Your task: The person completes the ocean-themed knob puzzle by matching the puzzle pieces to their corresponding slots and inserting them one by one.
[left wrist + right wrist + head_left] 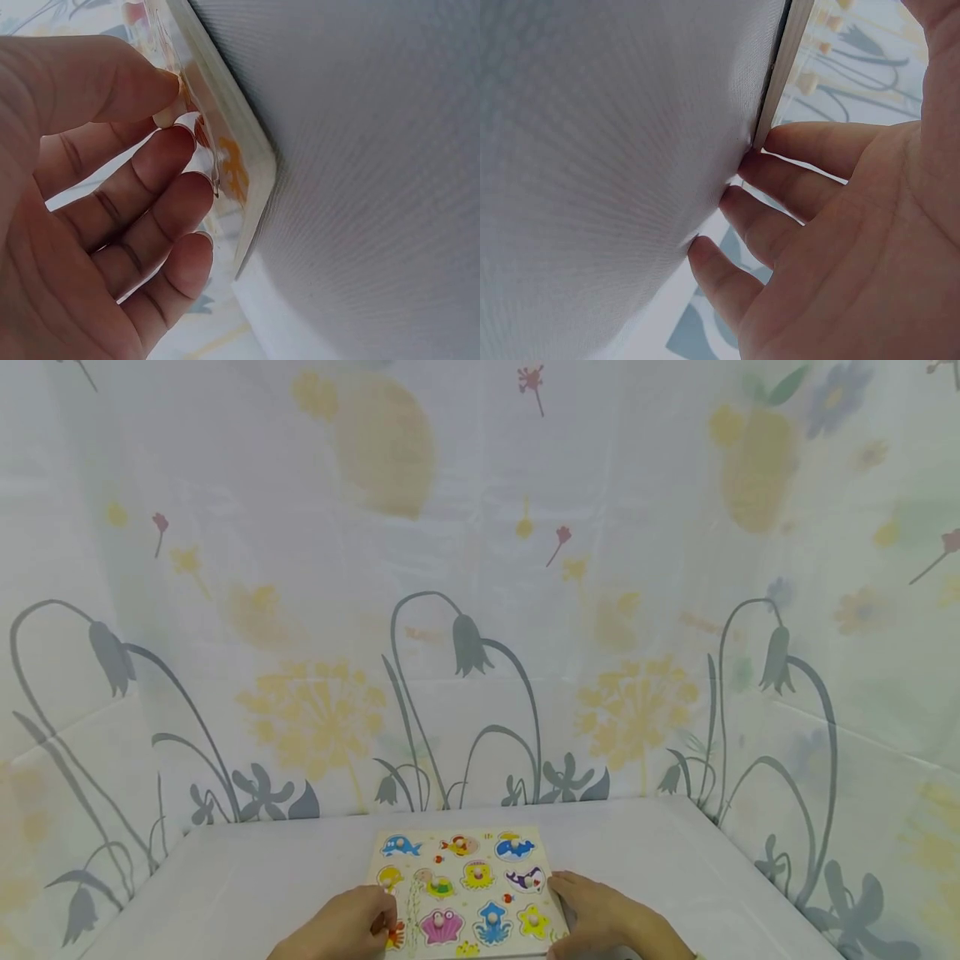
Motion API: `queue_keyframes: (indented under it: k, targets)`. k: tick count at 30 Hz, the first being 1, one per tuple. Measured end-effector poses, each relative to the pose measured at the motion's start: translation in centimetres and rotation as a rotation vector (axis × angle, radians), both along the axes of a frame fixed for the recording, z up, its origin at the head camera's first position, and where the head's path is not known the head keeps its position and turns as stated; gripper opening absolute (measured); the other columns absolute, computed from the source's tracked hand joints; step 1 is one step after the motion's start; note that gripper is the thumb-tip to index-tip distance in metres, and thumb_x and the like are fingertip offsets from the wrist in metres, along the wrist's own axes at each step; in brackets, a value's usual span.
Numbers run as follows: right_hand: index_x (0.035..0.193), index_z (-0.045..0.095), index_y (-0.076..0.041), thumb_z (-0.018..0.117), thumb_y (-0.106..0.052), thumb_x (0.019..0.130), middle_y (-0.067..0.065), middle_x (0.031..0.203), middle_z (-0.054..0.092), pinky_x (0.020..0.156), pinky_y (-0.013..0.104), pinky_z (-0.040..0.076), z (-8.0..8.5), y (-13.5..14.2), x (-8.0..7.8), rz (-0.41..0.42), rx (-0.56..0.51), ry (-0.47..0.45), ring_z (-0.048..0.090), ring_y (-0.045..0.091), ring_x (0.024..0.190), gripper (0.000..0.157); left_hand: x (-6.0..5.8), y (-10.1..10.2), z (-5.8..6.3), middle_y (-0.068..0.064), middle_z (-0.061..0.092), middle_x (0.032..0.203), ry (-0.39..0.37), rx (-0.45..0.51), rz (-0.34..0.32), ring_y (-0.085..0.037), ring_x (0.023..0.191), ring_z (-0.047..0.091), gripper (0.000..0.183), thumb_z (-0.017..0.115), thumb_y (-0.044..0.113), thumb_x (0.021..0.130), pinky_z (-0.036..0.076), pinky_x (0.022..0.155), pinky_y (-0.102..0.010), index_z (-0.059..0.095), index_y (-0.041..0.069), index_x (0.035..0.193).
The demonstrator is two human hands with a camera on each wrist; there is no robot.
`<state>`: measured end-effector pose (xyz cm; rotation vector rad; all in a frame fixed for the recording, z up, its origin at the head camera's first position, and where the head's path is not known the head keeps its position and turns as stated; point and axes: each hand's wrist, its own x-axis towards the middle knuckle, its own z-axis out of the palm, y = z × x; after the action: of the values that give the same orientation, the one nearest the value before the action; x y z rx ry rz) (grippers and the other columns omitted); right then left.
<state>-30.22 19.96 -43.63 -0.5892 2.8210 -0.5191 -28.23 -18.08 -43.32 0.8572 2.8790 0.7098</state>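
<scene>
A cream wooden peg puzzle board with colourful sea animals lies on the table. My left hand is at its lower left corner. Thumb and index finger pinch the pale knob of the orange-red crab piece, while the other fingers are bent below. The crab is partly hidden by the hand, and I cannot tell whether it sits fully in its slot. At the board's right edge rests my right hand. In the right wrist view its fingers extend to the board's side and the tabletop.
Other knobbed pieces on the board include a pink shell, a blue squid, a yellow starfish and an octopus. A white table holds the board. Flower-printed curtains hang behind and at both sides.
</scene>
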Motion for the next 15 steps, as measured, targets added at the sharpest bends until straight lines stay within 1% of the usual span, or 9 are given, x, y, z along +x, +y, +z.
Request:
queue_keyframes:
  k: [3, 6, 8, 12, 15]
  targets:
    - [0.136, 0.049, -0.005, 0.079, -0.055, 0.064, 0.013, 0.142, 0.045, 0.102, 0.057, 0.032, -0.05, 0.01, -0.03, 0.004, -0.003, 0.002, 0.04, 0.038, 0.13, 0.093, 0.0, 0.01, -0.02, 0.011, 0.045, 0.064, -0.025, 0.007, 0.006, -0.004, 0.063, 0.043, 0.009, 0.067, 0.009, 0.077, 0.037, 0.06, -0.025, 0.063, 0.018, 0.076]
    - [0.137, 0.049, -0.005, 0.079, -0.057, 0.063, 0.013, 0.142, 0.045, 0.102, 0.057, 0.032, -0.08, 0.07, -0.07, 0.004, -0.004, 0.006, 0.04, 0.038, 0.131, 0.095, -0.03, 0.03, -0.1, 0.012, 0.045, 0.065, -0.003, 0.015, -0.001, -0.003, 0.063, 0.043, 0.01, 0.067, 0.009, 0.076, 0.037, 0.06, -0.025, 0.063, 0.018, 0.075]
    - [0.137, 0.048, -0.005, 0.079, -0.058, 0.063, 0.013, 0.142, 0.045, 0.103, 0.056, 0.032, -0.14, 0.08, -0.07, 0.003, -0.006, 0.009, 0.04, 0.037, 0.131, 0.096, -0.07, -0.03, -0.18, 0.012, 0.045, 0.065, -0.005, 0.019, -0.005, -0.003, 0.063, 0.043, 0.01, 0.067, 0.009, 0.077, 0.037, 0.06, -0.025, 0.062, 0.018, 0.075]
    - [0.136, 0.049, -0.004, 0.079, -0.057, 0.063, 0.013, 0.142, 0.046, 0.102, 0.056, 0.032, -0.25, 0.07, -0.03, 0.01, -0.007, 0.015, 0.04, 0.038, 0.13, 0.095, -0.13, -0.22, -0.37, 0.01, 0.045, 0.065, -0.061, 0.037, 0.008, -0.004, 0.063, 0.044, 0.011, 0.068, 0.01, 0.078, 0.036, 0.06, -0.026, 0.062, 0.019, 0.075]
    - [0.136, 0.049, -0.004, 0.079, -0.057, 0.063, 0.013, 0.142, 0.046, 0.102, 0.056, 0.032, -0.27, 0.04, -0.02, 0.008, -0.007, 0.015, 0.04, 0.038, 0.13, 0.095, -0.23, -0.37, -0.56, 0.01, 0.046, 0.065, -0.059, 0.043, 0.007, -0.004, 0.064, 0.044, 0.011, 0.068, 0.011, 0.078, 0.037, 0.06, -0.026, 0.062, 0.02, 0.076]
